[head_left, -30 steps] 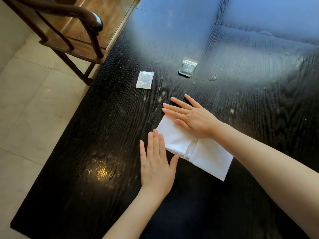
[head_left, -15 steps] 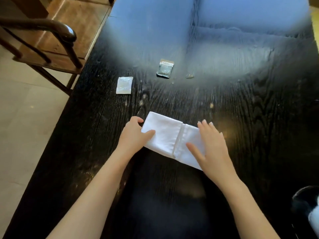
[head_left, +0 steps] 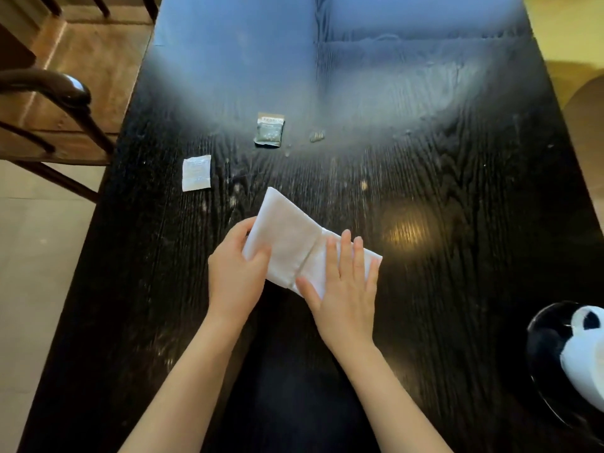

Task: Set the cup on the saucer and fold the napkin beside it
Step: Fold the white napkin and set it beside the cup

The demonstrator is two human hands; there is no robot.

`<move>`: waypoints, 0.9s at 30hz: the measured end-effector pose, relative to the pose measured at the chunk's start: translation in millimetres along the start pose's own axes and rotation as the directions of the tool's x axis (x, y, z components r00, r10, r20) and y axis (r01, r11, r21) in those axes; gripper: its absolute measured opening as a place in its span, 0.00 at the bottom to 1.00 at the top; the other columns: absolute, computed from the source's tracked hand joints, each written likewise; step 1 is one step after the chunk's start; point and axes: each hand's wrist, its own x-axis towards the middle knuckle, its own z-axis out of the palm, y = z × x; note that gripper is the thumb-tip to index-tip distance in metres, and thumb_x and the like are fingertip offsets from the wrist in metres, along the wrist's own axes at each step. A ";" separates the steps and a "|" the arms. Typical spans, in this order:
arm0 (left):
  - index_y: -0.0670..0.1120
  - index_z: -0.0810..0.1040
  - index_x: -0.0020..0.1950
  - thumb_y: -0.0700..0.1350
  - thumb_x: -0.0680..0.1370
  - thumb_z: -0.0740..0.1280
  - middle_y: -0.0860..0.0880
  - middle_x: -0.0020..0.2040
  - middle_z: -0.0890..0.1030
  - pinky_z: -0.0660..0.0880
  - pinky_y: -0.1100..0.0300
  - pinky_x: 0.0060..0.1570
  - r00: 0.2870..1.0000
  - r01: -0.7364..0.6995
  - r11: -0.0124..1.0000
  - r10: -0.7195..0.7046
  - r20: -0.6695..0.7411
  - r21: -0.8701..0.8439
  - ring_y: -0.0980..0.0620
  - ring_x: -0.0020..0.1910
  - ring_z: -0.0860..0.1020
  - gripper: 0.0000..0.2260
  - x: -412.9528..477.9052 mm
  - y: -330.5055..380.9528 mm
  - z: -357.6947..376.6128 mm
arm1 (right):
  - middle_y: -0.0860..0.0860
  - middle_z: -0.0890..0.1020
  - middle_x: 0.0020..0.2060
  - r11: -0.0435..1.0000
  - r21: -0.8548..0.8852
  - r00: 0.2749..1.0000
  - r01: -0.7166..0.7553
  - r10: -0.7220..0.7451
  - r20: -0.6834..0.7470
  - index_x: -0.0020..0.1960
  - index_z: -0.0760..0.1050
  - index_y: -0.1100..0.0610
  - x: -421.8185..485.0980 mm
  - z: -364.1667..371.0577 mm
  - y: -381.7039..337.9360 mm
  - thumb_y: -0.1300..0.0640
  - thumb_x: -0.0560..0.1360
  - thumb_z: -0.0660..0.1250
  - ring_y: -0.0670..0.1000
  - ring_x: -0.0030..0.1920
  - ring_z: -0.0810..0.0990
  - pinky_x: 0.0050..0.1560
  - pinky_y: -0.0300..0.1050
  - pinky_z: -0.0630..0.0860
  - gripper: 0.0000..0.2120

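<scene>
A view from above of a black wooden table with two bare forearms reaching in from the bottom edge. A white napkin, folded into a long band, lies at the middle of the table. Half a second ago it lay flat; now its left end is lifted and tilted up off the wood. The left hand is closed on that end, thumb on top and fingers curled under the edge. The right hand lies flat and spread on the right half, pinning it down just beside a raised seam that crosses the band. This looks like the start of another fold, the left half about to swing over the right along that seam, so the napkin part of the task seems well under way but not finished.

At the lower right edge a white cup sits on a glossy black saucer, both cut off by the frame, well apart from the napkin. The cup step appears done.

The napkin looks soft, thin and matte. The tabletop is dark, with open grain and glare patches. Farther back lie a small white sachet and a grey-green sachet, flat and crinkly. A dark wooden chair stands to the left
</scene>
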 end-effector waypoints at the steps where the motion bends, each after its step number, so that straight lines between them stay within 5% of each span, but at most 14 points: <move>1: 0.60 0.76 0.48 0.35 0.72 0.62 0.60 0.43 0.80 0.74 0.67 0.41 0.999 -0.029 0.999 0.030 -0.014 0.038 0.65 0.44 0.78 0.18 -0.2 4.6 2.2 | 0.53 0.51 0.76 0.997 0.079 1.000 0.005 -0.004 -0.011 0.76 0.52 0.56 -1.6 -0.8 -2.2 0.36 0.74 0.48 0.54 0.76 0.48 0.73 0.55 0.42 0.36; 3: 0.59 0.77 0.49 0.35 0.73 0.61 0.62 0.42 0.80 0.72 0.73 0.37 0.996 -0.075 0.993 0.079 -0.031 0.093 0.68 0.43 0.76 0.18 -1.2 10.5 5.7 | 0.46 0.50 0.75 0.920 0.392 1.000 -0.016 0.024 -0.015 0.75 0.55 0.55 -4.4 -9.8 -2.9 0.40 0.75 0.49 0.47 0.76 0.45 0.75 0.47 0.43 0.32; 5: 0.55 0.78 0.52 0.35 0.73 0.61 0.62 0.42 0.79 0.72 0.74 0.37 0.991 -0.116 0.984 0.123 -0.044 0.132 0.68 0.44 0.76 0.16 -2.8 11.9 8.3 | 0.42 0.63 0.70 0.747 0.663 0.991 -0.047 0.121 -0.065 0.69 0.66 0.54 -6.0 -28.0 -2.2 0.49 0.77 0.55 0.42 0.72 0.58 0.71 0.31 0.53 0.22; 7: 0.53 0.78 0.53 0.35 0.73 0.61 0.61 0.41 0.79 0.73 0.68 0.39 0.986 -0.146 0.976 0.158 -0.058 0.162 0.64 0.44 0.77 0.16 -6.2 11.5 10.4 | 0.43 0.77 0.57 0.620 0.775 0.980 -0.122 0.198 -0.004 0.60 0.75 0.53 -0.5 -45.8 -1.9 0.57 0.78 0.59 0.43 0.60 0.74 0.60 0.31 0.68 0.13; 11: 0.49 0.79 0.56 0.35 0.75 0.63 0.58 0.43 0.81 0.72 0.67 0.38 0.951 -0.269 0.940 0.295 -0.099 0.212 0.58 0.42 0.77 0.14 -20.9 12.5 17.5 | 0.56 0.83 0.51 0.245 0.855 0.889 -0.457 0.126 0.440 0.58 0.76 0.60 35.8 -59.3 -3.2 0.55 0.81 0.54 0.53 0.50 0.83 0.52 0.44 0.79 0.15; 16: 0.46 0.78 0.60 0.36 0.75 0.65 0.51 0.55 0.82 0.75 0.60 0.53 0.888 -0.412 0.886 0.443 -0.124 0.213 0.57 0.54 0.79 0.15 -45.3 -4.7 47.3 | 0.61 0.82 0.49 -0.044 0.784 0.785 -0.619 -0.062 0.616 0.60 0.72 0.66 62.4 -71.1 12.7 0.45 0.81 0.49 0.55 0.48 0.83 0.50 0.45 0.81 0.26; 20: 0.43 0.73 0.64 0.37 0.75 0.62 0.45 0.62 0.79 0.68 0.47 0.64 0.793 -0.566 0.749 0.609 -0.019 0.344 0.49 0.64 0.74 0.18 -59.5 -27.0 77.0 | 0.60 0.81 0.46 -0.009 0.732 0.729 -0.681 -0.097 0.677 0.58 0.75 0.66 73.8 -83.1 28.7 0.41 0.79 0.50 0.55 0.43 0.81 0.41 0.44 0.79 0.30; 27: 0.44 0.67 0.70 0.40 0.76 0.57 0.44 0.69 0.71 0.51 0.42 0.71 0.794 -0.588 0.582 0.547 0.265 0.562 0.44 0.72 0.64 0.21 -72.2 -53.8 93.1 | 0.54 0.84 0.50 0.436 0.768 0.843 -0.469 -0.038 0.537 0.57 0.78 0.57 67.3 -87.7 57.7 0.49 0.78 0.60 0.51 0.51 0.82 0.53 0.46 0.78 0.15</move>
